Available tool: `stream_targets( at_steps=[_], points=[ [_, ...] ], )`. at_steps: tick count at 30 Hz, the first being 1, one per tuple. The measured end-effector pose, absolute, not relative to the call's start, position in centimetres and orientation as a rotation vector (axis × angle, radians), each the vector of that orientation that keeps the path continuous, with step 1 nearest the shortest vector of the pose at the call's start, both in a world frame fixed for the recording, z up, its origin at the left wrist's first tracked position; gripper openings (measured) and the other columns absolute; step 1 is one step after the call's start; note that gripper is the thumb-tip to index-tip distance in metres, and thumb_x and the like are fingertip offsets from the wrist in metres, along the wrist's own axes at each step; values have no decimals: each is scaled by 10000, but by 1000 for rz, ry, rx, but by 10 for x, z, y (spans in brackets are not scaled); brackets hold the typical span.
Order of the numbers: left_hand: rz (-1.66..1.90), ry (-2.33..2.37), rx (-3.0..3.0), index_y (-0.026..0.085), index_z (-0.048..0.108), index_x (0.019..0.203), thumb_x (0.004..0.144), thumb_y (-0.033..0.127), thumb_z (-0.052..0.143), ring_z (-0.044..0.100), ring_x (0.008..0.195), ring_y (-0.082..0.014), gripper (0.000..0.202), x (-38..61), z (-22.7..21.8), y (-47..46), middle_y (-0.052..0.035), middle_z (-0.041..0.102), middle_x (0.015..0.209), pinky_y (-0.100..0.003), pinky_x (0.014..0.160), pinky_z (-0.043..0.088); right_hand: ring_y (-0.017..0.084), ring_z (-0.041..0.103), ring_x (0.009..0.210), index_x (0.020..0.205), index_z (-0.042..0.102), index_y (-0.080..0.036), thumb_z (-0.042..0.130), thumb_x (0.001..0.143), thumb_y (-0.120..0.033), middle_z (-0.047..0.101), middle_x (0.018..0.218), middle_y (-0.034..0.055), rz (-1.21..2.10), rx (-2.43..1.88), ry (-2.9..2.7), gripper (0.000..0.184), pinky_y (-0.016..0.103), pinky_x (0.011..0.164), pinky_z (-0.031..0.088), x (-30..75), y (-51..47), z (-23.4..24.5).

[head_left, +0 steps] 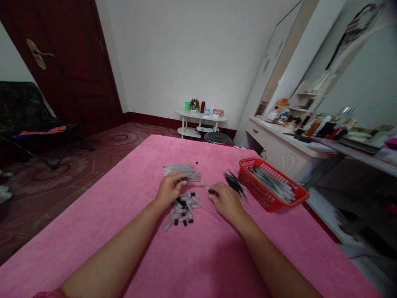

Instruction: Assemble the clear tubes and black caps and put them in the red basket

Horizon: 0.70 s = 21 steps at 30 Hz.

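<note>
My left hand (169,188) rests with curled fingers on the pink cloth (198,256), its fingertips at a row of clear pen barrels (181,170). Just below it lies a heap of small clear caps and black end plugs (183,207). My right hand (226,200) lies beside the heap with its fingers pinched on a thin pen part (206,187) that sticks out to the left. A bundle of dark refills (235,184) lies right behind that hand.
A red plastic basket (273,188) with finished pens stands at the right edge of the cloth. Beyond are a white low table (200,120), a dark door (62,62), a folding chair (31,124) and a dresser (294,145) crowded with bottles.
</note>
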State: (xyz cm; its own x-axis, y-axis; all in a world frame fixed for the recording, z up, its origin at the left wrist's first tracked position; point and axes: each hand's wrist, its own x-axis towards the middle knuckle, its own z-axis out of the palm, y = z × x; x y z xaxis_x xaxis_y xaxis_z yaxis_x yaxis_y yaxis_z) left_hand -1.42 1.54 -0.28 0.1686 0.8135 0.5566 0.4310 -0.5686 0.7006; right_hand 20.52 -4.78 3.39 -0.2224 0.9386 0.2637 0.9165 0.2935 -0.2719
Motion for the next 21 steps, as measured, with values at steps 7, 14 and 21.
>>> stream_targets(
  at_steps=[7,14,21],
  points=[
    [1370,1157,2084,192,698,887,783,160,587,612,836,-189,155,-13,-3,14,-56,683,870,-320,766,481,177,438,1191,1215,556,-236,481,822,-57,568,1255,57,187,-1167,-2406,438,347,979,345,182,-53,23],
    [1397,1161,2028,179,700,877,769,152,601,612,806,-179,149,-13,-2,15,-55,684,872,-298,728,473,178,494,1096,1131,598,-214,471,829,-45,619,1119,58,203,-1223,-2337,369,322,939,367,183,-50,17],
    [1473,1227,1864,166,695,877,753,148,605,594,735,-153,154,-13,-5,20,-37,686,848,-270,666,463,154,576,884,929,663,-169,472,814,-72,641,930,59,310,-1315,-2130,243,269,807,432,190,-40,14]
  ],
)
